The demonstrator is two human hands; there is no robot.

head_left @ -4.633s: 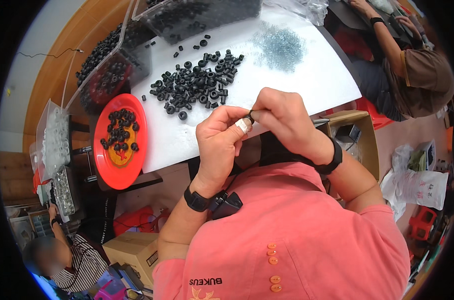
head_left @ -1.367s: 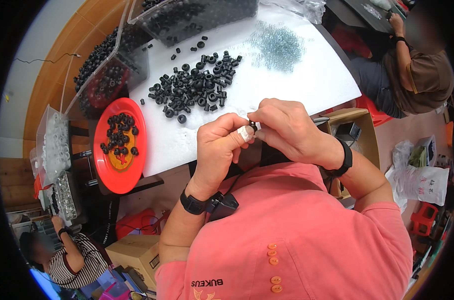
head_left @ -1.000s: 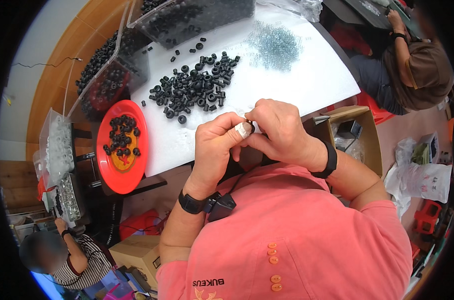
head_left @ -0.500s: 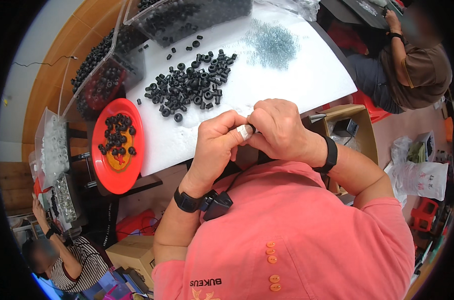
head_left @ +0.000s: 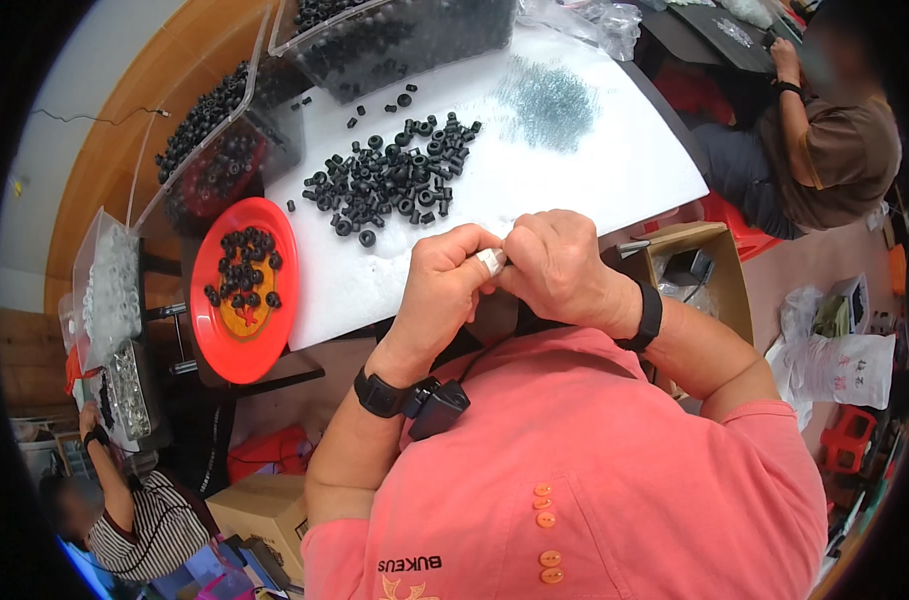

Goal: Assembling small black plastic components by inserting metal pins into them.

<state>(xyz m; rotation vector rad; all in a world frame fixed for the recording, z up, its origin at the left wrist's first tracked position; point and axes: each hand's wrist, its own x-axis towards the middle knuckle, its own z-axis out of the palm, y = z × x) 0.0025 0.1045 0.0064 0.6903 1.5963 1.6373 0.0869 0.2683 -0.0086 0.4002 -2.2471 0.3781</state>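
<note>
My left hand and my right hand meet fingertip to fingertip in front of my chest, at the table's near edge. Both are closed in a pinch around a small black part, which the fingers now hide almost wholly. White tape wraps my left thumb. Just beyond the hands, a heap of small black ring- and spool-shaped parts lies on the white table top. To the left, a red oval plate carries several black ring-shaped parts.
Clear bins of black parts stand at the far edge and far left. Tiny blue-grey pieces spread at the far right. An open cardboard box is right of me. Co-workers sit at right and lower left.
The view has shifted slightly, moving the table things a little right and down. Both hands stay pinched together; the black part that showed between the fingertips is now mostly covered.
</note>
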